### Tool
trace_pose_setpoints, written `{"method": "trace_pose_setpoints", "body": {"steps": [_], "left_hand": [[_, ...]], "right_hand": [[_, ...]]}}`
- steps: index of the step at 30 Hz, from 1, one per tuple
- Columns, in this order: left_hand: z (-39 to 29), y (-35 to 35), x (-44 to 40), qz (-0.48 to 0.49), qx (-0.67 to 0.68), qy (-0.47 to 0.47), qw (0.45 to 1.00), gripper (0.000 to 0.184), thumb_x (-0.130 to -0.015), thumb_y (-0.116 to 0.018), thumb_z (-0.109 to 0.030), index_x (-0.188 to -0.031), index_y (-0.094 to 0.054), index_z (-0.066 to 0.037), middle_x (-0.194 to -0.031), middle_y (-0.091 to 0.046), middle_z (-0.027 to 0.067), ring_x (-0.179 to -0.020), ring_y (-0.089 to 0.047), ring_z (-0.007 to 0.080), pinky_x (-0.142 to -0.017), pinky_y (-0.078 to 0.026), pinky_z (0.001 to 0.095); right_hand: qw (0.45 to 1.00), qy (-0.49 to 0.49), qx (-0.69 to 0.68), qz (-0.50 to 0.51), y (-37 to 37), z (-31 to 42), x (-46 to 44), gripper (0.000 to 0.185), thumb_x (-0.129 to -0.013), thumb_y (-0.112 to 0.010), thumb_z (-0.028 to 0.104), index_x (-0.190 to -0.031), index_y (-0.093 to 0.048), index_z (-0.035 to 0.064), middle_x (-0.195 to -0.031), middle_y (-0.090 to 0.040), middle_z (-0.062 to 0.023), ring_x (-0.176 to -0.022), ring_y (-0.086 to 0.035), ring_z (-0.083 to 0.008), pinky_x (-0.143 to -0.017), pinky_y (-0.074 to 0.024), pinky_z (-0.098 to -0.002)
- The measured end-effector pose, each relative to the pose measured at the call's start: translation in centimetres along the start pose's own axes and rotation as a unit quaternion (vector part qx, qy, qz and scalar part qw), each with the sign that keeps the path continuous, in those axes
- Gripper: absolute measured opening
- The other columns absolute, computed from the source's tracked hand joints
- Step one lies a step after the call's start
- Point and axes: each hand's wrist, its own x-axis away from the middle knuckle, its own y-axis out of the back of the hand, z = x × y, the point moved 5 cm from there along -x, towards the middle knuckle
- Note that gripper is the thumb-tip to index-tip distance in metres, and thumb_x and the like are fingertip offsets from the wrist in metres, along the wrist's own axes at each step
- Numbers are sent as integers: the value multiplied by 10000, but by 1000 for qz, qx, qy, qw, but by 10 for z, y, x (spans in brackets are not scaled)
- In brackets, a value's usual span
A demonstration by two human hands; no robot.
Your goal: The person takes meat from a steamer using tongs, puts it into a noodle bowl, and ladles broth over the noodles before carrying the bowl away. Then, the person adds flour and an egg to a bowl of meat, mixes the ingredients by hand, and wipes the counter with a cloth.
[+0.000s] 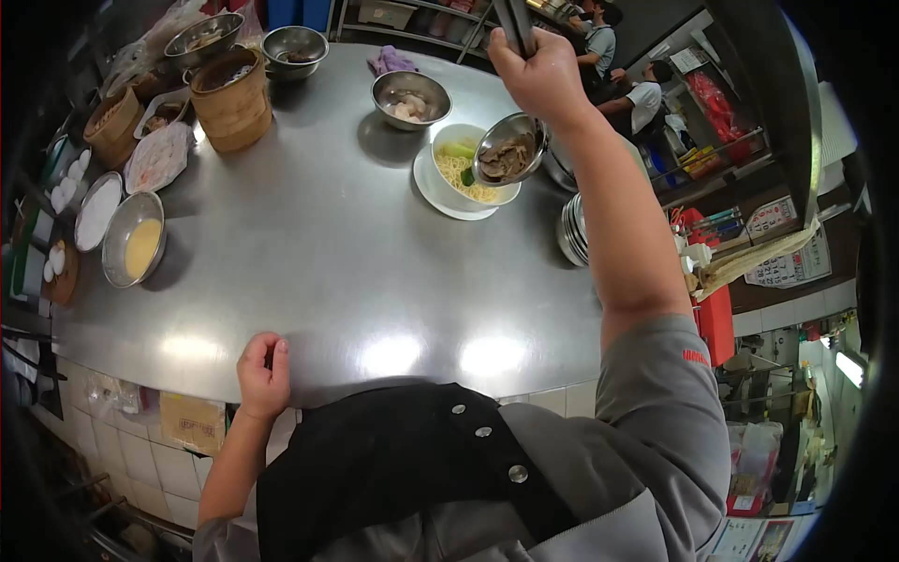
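A shiny steel counter (pixel 309 215) fills the kitchen's middle, bamboo steamers (pixel 230 117) and metal bowls (pixel 116 239) along its left, two people (pixel 646 97) beyond its far right. The right hand (pixel 541 77) is clenched round the dark handle (pixel 512 21) of a ladle (pixel 504 127) of brown slices, beside a white bowl (pixel 449 194) of noodles (pixel 453 171). The top edge cuts off the handle; the left hand (pixel 265 377) curls by the near edge, palm hidden, so its grip cannot be told
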Motion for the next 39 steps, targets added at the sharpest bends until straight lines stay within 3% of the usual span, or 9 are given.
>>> {"method": "trace_pose_setpoints", "body": {"steps": [5, 9, 15, 18, 23, 26, 32, 35, 39], "left_hand": [[0, -7, -5, 3, -43, -36, 998, 126, -924, -627, -137, -889, -594, -20, -740, -579, 83, -610, -550, 173, -581, -455, 291], [-4, -7, -6, 1, -55, -64, 996, 110, -910, -636, -132, -886, -599, -32, -743, -582, 85, -603, -567, 195, -571, -461, 300], [-6, -10, -4, -1, -67, -83, 994, 112, -901, -646, -144, -872, -597, -47, -738, -573, 75, -587, -560, 189, -551, -453, 300], [-7, -12, -4, -2, -82, -91, 992, 120, -897, -652, -152, -870, -598, -48, -736, -573, 73, -583, -559, 187, -549, -452, 299], [-8, -14, -3, 0, -90, -95, 991, 129, -895, -655, -160, -862, -599, -48, -729, -570, 73, -572, -555, 186, -545, -449, 300], [-9, -14, -3, -7, -88, -98, 991, 134, -892, -658, -163, -856, -598, -49, -722, -565, 71, -565, -549, 185, -539, -445, 299], [-11, -16, -2, -1, -101, -101, 990, 129, -878, -665, -158, -844, -596, -55, -709, -557, 65, -541, -535, 176, -517, -431, 295], [-10, -16, -3, 0, -114, -108, 988, 123, -870, -668, -154, -842, -596, -58, -705, -555, 63, -532, -529, 175, -510, -425, 291], [-12, -16, -3, -3, -124, -107, 986, 125, -860, -675, -155, -841, -596, -61, -702, -552, 62, -531, -525, 175, -508, -422, 293]], "right_hand": [[1000, -10, 20, 20, -13, 5, -3, 398, -907, -666, 281, -658, -570, -14, -516, -511, -18, -505, -414, -81, -475, -376, -306], [997, -26, 58, 40, -24, -8, -4, 350, -793, -696, 300, -682, -599, -18, -545, -553, -169, -492, -512, -267, -539, -472, -363], [998, -8, 52, 34, -18, -9, -4, 337, -783, -692, 293, -687, -602, -17, -576, -577, -190, -522, -528, -326, -557, -485, -376], [997, 30, 62, 32, -20, -10, -2, 292, -863, -676, 235, -718, -613, -11, -512, -485, -45, -511, -414, -91, -493, -405, -304], [996, 51, 55, 51, -18, 1, 2, 276, -824, -693, 249, -765, -638, -15, -542, -501, -148, -481, -415, -229, -504, -425, -331], [986, 128, 107, 20, -19, 0, 4, 272, -822, -696, 244, -760, -639, -15, -541, -505, -151, -482, -425, -231, -505, -429, -343], [995, 33, 79, 45, -3, 0, 4, 287, -818, -703, 249, -752, -628, -20, -552, -528, -166, -483, -461, -270, -516, -442, -361], [990, 12, 114, 82, 7, 10, 3, 282, -786, -672, 299, -814, -697, 19, -692, -649, -182, -670, -619, -369, -675, -530, -411], [988, 6, 125, 92, 9, 9, 3, 282, -786, -671, 293, -799, -687, 12, -681, -636, -185, -661, -610, -373, -664, -526, -409]]}}
